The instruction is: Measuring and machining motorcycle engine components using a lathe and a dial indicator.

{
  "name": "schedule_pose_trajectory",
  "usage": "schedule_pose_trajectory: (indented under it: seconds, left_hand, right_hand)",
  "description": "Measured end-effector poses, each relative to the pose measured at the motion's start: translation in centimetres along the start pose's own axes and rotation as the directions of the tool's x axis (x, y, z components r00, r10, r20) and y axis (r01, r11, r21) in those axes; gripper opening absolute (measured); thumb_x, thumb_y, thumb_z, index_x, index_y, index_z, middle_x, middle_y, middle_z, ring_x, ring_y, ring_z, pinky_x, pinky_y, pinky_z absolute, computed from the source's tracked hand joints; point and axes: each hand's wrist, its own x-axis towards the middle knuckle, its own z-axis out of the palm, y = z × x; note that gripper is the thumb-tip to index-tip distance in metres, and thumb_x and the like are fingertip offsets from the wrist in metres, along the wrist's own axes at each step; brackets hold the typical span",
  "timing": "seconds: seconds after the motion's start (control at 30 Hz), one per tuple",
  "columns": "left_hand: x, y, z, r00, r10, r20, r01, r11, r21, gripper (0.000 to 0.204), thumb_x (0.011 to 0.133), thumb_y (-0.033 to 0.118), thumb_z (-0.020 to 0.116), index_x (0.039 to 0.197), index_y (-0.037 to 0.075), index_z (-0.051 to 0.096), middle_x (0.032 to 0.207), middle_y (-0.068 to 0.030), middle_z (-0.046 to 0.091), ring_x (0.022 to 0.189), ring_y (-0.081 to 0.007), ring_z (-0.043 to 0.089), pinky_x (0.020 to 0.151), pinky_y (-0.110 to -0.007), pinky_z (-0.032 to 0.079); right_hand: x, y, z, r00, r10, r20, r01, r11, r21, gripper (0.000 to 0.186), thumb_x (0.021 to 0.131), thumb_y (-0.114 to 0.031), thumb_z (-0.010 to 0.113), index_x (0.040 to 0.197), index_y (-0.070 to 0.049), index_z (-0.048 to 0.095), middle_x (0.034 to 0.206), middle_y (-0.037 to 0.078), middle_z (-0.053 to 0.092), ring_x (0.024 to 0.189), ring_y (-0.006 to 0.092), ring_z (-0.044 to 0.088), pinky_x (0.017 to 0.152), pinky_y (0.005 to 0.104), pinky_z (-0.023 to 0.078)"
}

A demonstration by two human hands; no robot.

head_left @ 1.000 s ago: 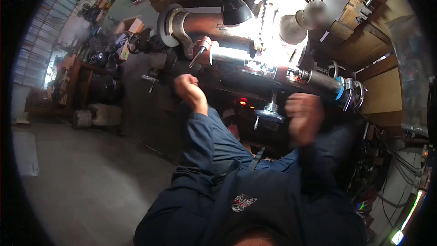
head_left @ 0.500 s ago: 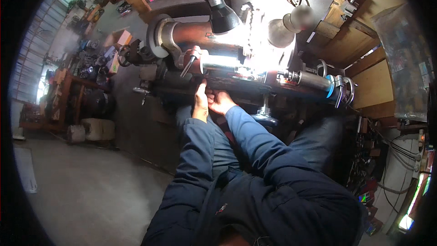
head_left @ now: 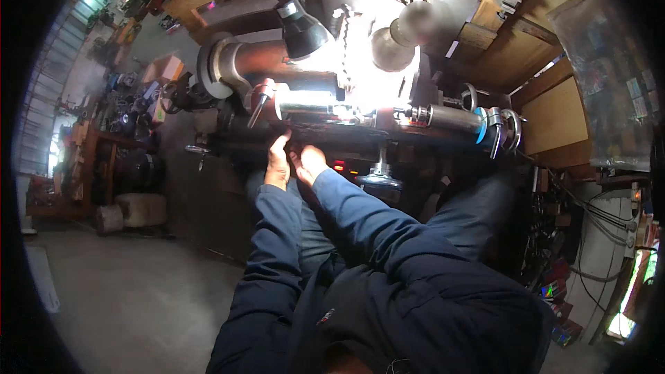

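A long bench machine with a reddish-brown body [head_left: 262, 60] and a metal cylinder [head_left: 305, 102] along its front lies across the upper middle. Just below its front edge, my left hand [head_left: 278, 164] is raised with the thumb pointing up along the edge and the fingers curled inward. Close beside it on the right, my right hand [head_left: 309, 163] has its fingers bent toward the left one. Both seem closed around something in the dark gap between them, too shadowed to name. A round handwheel [head_left: 379, 181] on a metal shaft hangs right of my hands.
A black lamp [head_left: 303, 31] lights the machine brightly. At its right end are a lever and a ring-shaped wheel [head_left: 512, 131]. Cluttered shelving [head_left: 104, 138] stands far left; wooden boards [head_left: 554, 111] and hanging cables [head_left: 603, 218] are at right. My knees are under the machine.
The whole view has shifted, so the machine and my hands appear farther left. My hands stay together under the front edge, and small red lights now show to their right.
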Motion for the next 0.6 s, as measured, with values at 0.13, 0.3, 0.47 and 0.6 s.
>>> schedule_pose_trajectory:
  seconds: [0.13, 0.3, 0.47, 0.6]
  left_hand:
    - [0.7, -0.5, -1.1, 0.998, -0.060, 0.006, 0.059, 0.997, 0.046, 0.011, 0.081, 0.019, 0.066, 0.088, 0.010, 0.065, 0.082, -0.0006, 0.062, 0.071, -0.0128, 0.057, 0.065, -0.028, 0.046]
    - [0.1, 0.0, -2.0, 1.000, -0.018, -0.015, 0.020, 0.986, 0.167, 0.005, 0.079, 0.011, 0.063, 0.078, 0.006, 0.062, 0.073, -0.0047, 0.061, 0.062, -0.0141, 0.056, 0.056, -0.029, 0.045]
    - [-1.4, 4.0, 6.3, 0.371, 0.910, -0.185, -0.461, 0.354, 0.814, 0.028, 0.081, 0.012, 0.062, 0.104, -0.003, 0.060, 0.098, -0.0149, 0.064, 0.089, -0.0264, 0.062, 0.080, -0.036, 0.049]
    - [-0.2, 11.9, 6.1, 0.680, 0.696, 0.232, -0.421, 0.111, 0.900, 0.036, 0.088, 0.030, 0.065, 0.107, 0.000, 0.063, 0.098, -0.0140, 0.067, 0.085, -0.0234, 0.062, 0.076, -0.035, 0.048]
  right_hand:
    - [-0.7, -1.9, 1.6, 0.957, 0.286, 0.042, -0.289, 0.934, 0.212, 0.022, 0.096, -0.012, 0.036, 0.076, -0.013, 0.045, 0.061, 0.000, 0.037, 0.047, 0.0115, 0.035, 0.040, 0.0252, 0.030]
    - [-0.4, -1.1, 1.9, 0.924, 0.337, 0.182, -0.383, 0.808, 0.447, 0.030, 0.095, -0.020, 0.042, 0.065, -0.018, 0.040, 0.052, -0.003, 0.029, 0.040, 0.0113, 0.021, 0.038, 0.0272, 0.015]
    - [3.3, -4.0, -2.6, 0.937, 0.323, 0.132, -0.345, 0.911, 0.227, 0.024, 0.093, -0.018, 0.041, 0.069, -0.014, 0.042, 0.054, -0.001, 0.035, 0.041, 0.0115, 0.028, 0.037, 0.0276, 0.020]
    - [-10.4, -5.5, -3.0, 0.851, 0.415, 0.323, -0.163, 0.793, -0.587, 0.021, 0.092, -0.024, 0.047, 0.084, -0.008, 0.060, 0.059, 0.002, 0.047, 0.048, 0.0121, 0.046, 0.043, 0.0296, 0.037]
